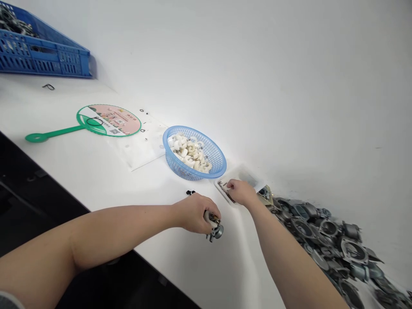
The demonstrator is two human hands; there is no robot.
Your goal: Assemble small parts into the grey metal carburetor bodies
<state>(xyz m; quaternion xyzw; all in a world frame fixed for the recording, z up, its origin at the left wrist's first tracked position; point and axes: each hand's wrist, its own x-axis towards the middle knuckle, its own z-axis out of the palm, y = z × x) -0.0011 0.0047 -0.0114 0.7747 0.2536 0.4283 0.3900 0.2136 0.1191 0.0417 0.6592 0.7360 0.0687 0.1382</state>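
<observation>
While a person worked at a white worktop (193, 262), the items lay spread along it as follows, from left to right. At far left stood a blue plastic crate (38, 58) holding dark metal parts. Nearer the person lay a green hand fan (109, 121), with a black rubber ring (94, 122) resting on its printed face, and then a clear plastic sheet (138, 143) dotted with small black rings. Next came a blue plastic basket (195, 152), filled with white rings (188, 152).

Below the basket, small black fittings (190, 192) sat on the worktop, touching or just beside the left hand (193, 213). This hand was closed around a small cast-metal part (215, 229), with the fingers curled over its upper side and its lower end showing beneath them. Such a full wrap gave the part firm support, while leaving its exposed end visible. The right hand (240, 192) reached over the corner of a shallow clear plastic tray (240, 182), its fingertips lowered among small metal pieces (225, 190). Whether those fingertips gripped anything could not be told. The two hands were near each other, but apart. At far right, a heap of cast-metal housings (325, 240) lay just beyond the tray.
</observation>
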